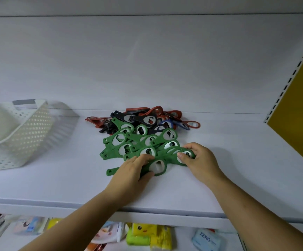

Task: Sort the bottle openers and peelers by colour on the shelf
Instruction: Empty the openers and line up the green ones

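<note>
L hand (134, 167), R hand (199, 158) grip green openers (118, 140) on shelf (56, 178).

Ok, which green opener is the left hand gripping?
The frontmost green opener, nearest the shelf edge, its holed handle tip poking out beside the left hand.

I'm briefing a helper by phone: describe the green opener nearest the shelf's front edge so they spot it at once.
On the white shelf, a pile of bottle openers lies in the middle, green ones in front. The front-most green opener is gripped by the left hand. Unlike its neighbours, its holed handle end pokes out alone, left of that hand.
</note>
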Available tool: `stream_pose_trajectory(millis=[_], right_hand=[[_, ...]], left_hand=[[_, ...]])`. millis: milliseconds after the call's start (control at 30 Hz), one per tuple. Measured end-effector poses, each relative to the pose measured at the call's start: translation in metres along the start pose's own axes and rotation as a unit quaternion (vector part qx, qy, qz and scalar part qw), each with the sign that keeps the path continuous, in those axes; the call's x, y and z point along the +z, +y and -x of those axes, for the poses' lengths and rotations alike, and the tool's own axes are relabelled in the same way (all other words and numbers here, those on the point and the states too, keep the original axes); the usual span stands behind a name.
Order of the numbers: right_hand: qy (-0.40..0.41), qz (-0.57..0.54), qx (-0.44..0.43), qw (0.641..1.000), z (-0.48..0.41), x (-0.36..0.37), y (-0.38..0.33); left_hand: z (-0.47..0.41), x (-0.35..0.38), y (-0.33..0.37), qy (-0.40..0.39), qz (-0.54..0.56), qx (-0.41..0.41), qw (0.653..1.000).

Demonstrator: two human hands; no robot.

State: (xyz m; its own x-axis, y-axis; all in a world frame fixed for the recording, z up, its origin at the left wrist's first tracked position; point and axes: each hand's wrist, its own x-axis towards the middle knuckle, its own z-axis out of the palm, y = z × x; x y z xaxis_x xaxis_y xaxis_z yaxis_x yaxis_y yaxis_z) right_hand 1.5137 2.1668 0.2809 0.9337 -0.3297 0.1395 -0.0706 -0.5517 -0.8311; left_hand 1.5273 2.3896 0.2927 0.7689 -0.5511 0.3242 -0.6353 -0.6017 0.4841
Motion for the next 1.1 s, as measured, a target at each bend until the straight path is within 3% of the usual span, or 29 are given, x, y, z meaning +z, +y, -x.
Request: stream_pose_trajectory(millis=[300, 467, 700, 867, 1100], right_hand=[[0.027, -0.016, 0.015, 0.999, 0.01, -0.002, -0.004], [0.04, -0.025, 0.012, 0.999, 0.014, 0.0, -0.006], [0.068, -0.044, 0.002, 0.997, 0.018, -0.001, -0.013], [0.065, -0.039, -0.011, 0.997, 0.02, 0.0, -0.018], [0.122, -0.043, 0.002, 0.992, 0.015, 0.0, -0.012]], left_hand=[[0.004, -0.002, -0.001, 0.016, 0.035, -0.013, 0.999], [0.007, -0.005, -0.005, 0.027, 0.125, -0.053, 0.99], [0.006, -0.01, -0.011, 0.078, 0.248, -0.094, 0.961], [0.007, -0.018, -0.011, 0.094, 0.389, -0.121, 0.909], [0.007, -0.024, -0.011, 0.092, 0.47, -0.149, 0.865]])
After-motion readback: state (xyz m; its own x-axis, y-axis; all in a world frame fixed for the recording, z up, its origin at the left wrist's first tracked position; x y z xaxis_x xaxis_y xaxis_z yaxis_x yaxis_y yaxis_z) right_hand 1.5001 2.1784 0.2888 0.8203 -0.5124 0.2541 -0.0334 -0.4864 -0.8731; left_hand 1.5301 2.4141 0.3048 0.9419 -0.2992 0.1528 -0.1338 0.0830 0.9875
